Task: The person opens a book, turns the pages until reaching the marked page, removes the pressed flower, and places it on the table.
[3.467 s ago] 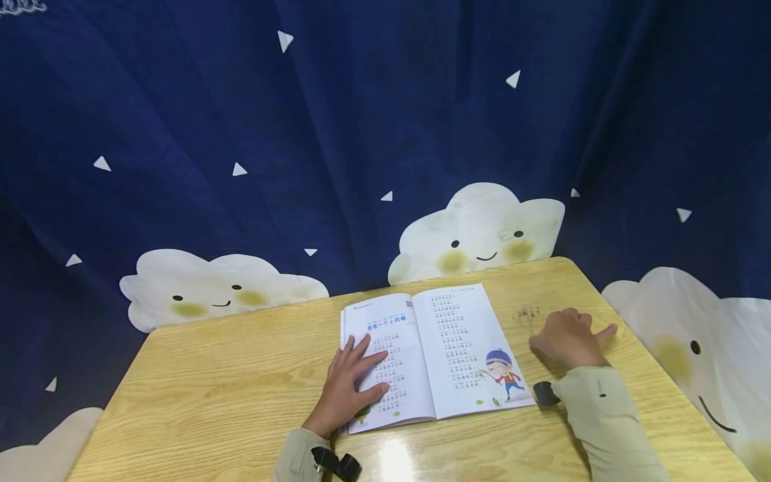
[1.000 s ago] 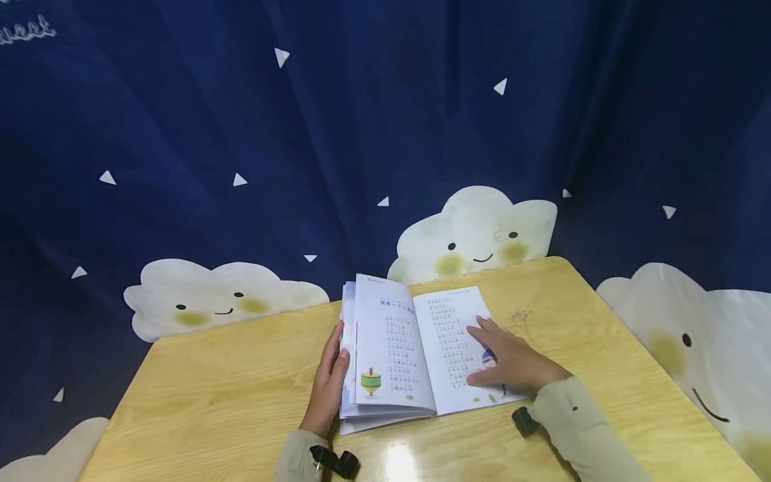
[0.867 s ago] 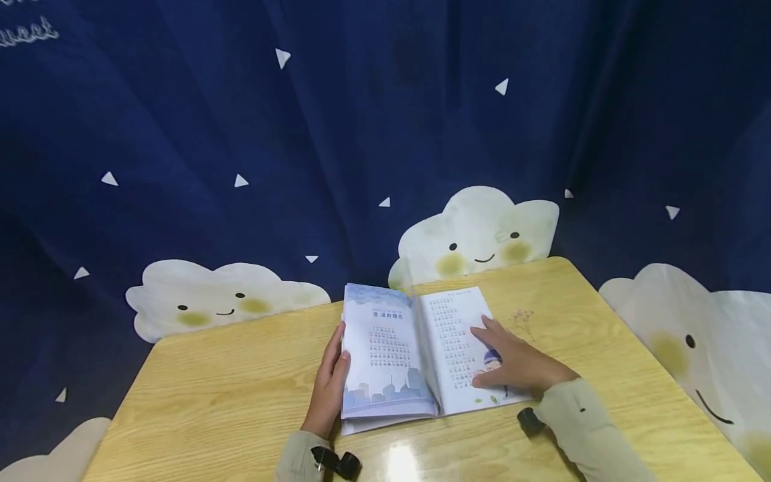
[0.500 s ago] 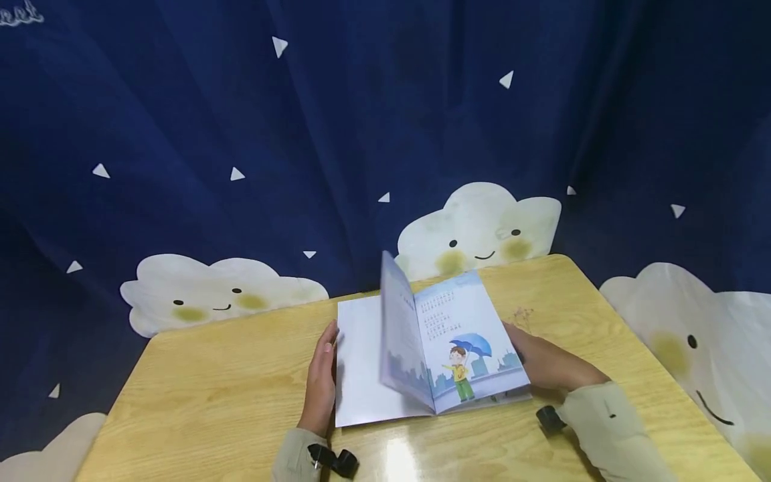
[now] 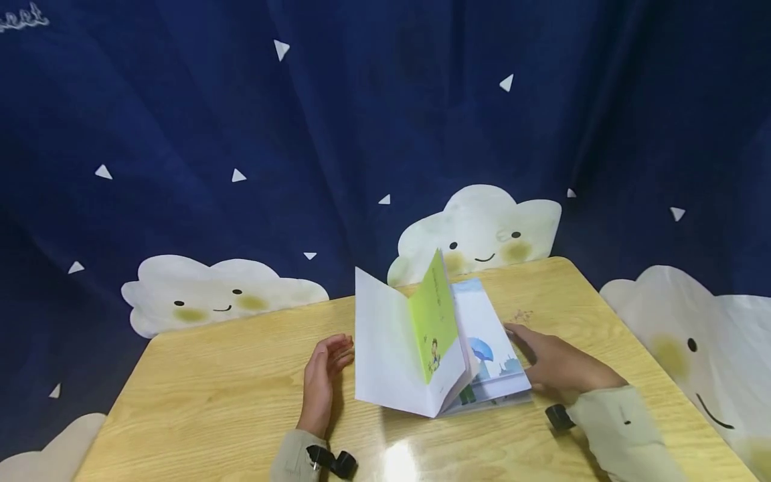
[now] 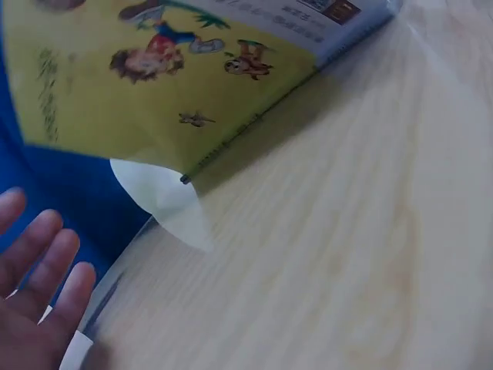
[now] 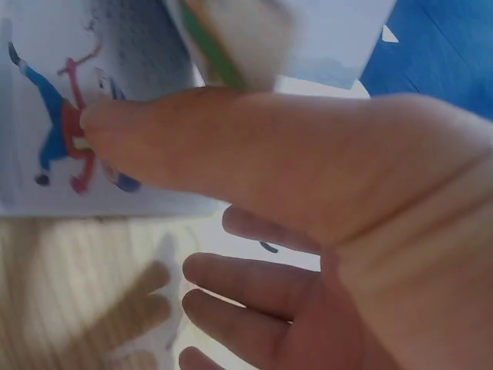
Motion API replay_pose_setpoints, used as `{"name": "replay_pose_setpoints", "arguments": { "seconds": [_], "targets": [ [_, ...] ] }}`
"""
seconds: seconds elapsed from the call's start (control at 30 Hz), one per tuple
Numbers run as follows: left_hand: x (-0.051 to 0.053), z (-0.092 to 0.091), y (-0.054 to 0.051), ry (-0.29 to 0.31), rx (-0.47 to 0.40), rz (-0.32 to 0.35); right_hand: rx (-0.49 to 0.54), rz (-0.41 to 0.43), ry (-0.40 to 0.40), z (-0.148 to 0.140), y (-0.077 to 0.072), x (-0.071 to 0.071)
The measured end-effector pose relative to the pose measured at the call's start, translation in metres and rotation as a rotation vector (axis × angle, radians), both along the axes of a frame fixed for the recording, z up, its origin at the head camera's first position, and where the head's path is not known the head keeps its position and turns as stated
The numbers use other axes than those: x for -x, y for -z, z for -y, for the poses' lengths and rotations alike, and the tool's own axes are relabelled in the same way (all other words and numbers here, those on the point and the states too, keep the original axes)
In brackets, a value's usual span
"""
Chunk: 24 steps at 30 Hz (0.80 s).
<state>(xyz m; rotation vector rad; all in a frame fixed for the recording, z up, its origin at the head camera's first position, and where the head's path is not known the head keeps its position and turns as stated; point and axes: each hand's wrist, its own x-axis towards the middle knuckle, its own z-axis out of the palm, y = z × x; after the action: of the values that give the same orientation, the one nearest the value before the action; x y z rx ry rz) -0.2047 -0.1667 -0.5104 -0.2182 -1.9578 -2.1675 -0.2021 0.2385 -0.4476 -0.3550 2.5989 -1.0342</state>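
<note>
A thin picture book [image 5: 394,341] stands partly open on the table, its white left side lifted at a slant. Near its middle a lime-green page [image 5: 440,321] rises steeply, and at right lies a page with a blue umbrella [image 5: 482,349]. My left hand [image 5: 320,381] is left of the book, apart from it, fingers loosely bent and holding nothing. In the left wrist view the book's yellow outer cover [image 6: 85,100] hangs above the wood. At the book's right edge is my right hand [image 5: 560,361]; its thumb [image 7: 177,146] extends over a page, the other fingers spread below.
The wooden table [image 5: 229,388] ends at a dark blue curtain [image 5: 337,120] with white triangles and smiling clouds. A small flower print [image 5: 523,316] marks the tabletop beyond my right hand. Black wrist cameras sit on both sleeves.
From lying flat, the book has had its leaves turned; its left side now lifts and leans rightward. My left hand has come off the book, and the right has moved to its right edge.
</note>
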Motion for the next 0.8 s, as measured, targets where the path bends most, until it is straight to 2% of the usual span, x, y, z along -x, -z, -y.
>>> {"name": "replay_pose_setpoints", "arguments": {
  "seconds": [0.07,0.13,0.23,0.3,0.4,0.47,0.63,0.73,0.8],
  "targets": [
    [0.001,-0.003,-0.001,0.022,0.04,0.006,-0.006,-0.011,-0.001,-0.005,-0.004,-0.001],
    [0.001,-0.007,-0.003,0.016,0.105,0.015,-0.017,-0.034,-0.005,-0.009,-0.006,-0.002],
    [-0.004,-0.013,-0.006,0.025,0.187,0.034,-0.035,-0.069,-0.009,-0.017,-0.006,-0.003],
    [-0.008,-0.018,-0.008,0.068,0.22,0.042,-0.062,-0.082,0.01,-0.022,-0.006,-0.005],
    [-0.011,-0.025,-0.014,0.166,0.248,0.027,-0.104,-0.111,0.037,-0.03,-0.007,-0.007],
    [-0.011,-0.031,-0.021,0.21,0.312,-0.011,-0.113,-0.125,0.065,-0.035,-0.009,-0.007],
    [-0.006,-0.05,-0.042,0.294,0.568,-0.106,-0.111,-0.158,0.109,-0.042,-0.015,-0.005],
    [-0.002,-0.064,-0.048,0.342,0.732,-0.163,-0.11,-0.176,0.133,-0.045,-0.02,-0.004],
    [0.001,-0.074,-0.051,0.351,0.842,-0.212,-0.107,-0.204,0.15,-0.045,-0.024,-0.003]
  ]
}}
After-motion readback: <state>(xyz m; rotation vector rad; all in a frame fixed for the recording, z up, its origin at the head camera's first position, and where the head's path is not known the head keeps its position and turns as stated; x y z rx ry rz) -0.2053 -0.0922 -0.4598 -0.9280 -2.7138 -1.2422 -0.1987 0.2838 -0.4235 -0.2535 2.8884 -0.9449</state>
